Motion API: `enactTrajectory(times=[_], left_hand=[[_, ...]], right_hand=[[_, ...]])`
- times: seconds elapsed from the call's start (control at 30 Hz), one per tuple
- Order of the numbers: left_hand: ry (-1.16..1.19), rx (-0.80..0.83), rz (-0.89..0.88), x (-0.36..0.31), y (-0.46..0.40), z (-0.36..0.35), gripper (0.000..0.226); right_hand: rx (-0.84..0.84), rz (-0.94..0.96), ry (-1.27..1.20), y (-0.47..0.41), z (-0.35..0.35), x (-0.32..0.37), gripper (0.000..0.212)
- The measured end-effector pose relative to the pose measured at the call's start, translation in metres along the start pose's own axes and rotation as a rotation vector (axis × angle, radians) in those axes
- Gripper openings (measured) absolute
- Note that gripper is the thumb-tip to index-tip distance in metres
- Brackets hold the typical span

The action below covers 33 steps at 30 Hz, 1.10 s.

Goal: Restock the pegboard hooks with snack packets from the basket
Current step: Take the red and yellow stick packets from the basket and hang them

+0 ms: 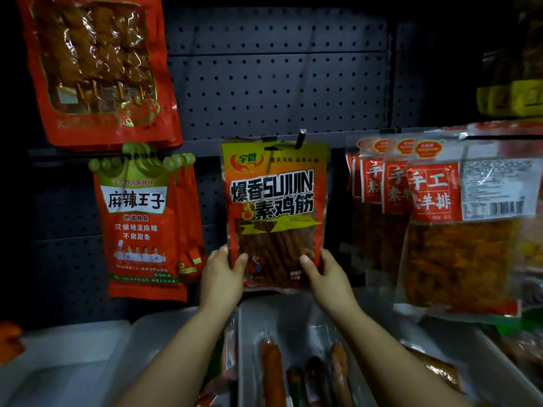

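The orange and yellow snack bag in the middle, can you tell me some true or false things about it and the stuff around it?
1. Both hands hold the orange and yellow packet. True: the left hand and the right hand grip its bottom corners.
2. The packet is lying in a tray. False: it is held up against the pegboard, its top at the hook.
3. Red packets hang to the left of it. True.
4. The pegboard right above it is full of packets. False: it shows bare holes.
5. Sausage-like snacks lie in the tray below. True.
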<state>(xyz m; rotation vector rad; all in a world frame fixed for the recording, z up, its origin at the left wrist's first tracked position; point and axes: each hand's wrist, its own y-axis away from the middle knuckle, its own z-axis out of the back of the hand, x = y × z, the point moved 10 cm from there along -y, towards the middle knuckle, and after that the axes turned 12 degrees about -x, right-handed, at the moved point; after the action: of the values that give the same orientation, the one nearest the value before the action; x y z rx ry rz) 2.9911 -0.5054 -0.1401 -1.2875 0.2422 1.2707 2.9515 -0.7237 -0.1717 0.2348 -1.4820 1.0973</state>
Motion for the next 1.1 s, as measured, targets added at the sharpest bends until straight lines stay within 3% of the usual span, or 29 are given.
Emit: enactTrajectory(times=[0.13,0.3,0.37,0.47,0.6,0.7,0.87,1.0,1.1], left_hand=[[0.049,0.011,0.001,0.001,0.008,0.004,0.035],[0.211,-0.01,-0.024,0.0,0.057,0.028,0.069],[0.262,-0.062,-0.111,-0.009,0.08,0.045,0.066],[0.315,-0.096,-0.237,-0.028,0.111,0.064,0.044],[0.526,0.237,-0.177,-0.061,0.166,0.036,0.032],[0.691,0.581,-0.05,-0.088,0.241,-0.008,0.031],[0.743,1.074,0.124,-0.113,0.401,-0.085,0.023],[0.619,1.295,0.215,-0.101,0.509,-0.151,0.023],[0.457,1.341,0.376,-0.068,0.567,-0.203,0.02]], right_hand=[[0.0,-0.048,0.01,0.007,0.004,-0.004,0.025],[-0.02,-0.151,0.096,0.038,0.025,-0.017,0.063],[-0.062,-0.19,0.094,0.06,0.043,-0.02,0.06],[-0.081,-0.174,0.087,0.099,0.076,-0.018,0.037],[-0.113,-0.194,0.057,0.165,0.151,-0.027,0.012],[-0.21,-0.313,0.104,0.226,0.229,-0.052,0.019],[-0.424,-0.584,0.281,0.334,0.366,-0.115,0.015],[-0.503,-0.838,0.42,0.406,0.443,-0.182,0.007],[-0.455,-0.947,0.555,0.434,0.471,-0.235,0.008]])
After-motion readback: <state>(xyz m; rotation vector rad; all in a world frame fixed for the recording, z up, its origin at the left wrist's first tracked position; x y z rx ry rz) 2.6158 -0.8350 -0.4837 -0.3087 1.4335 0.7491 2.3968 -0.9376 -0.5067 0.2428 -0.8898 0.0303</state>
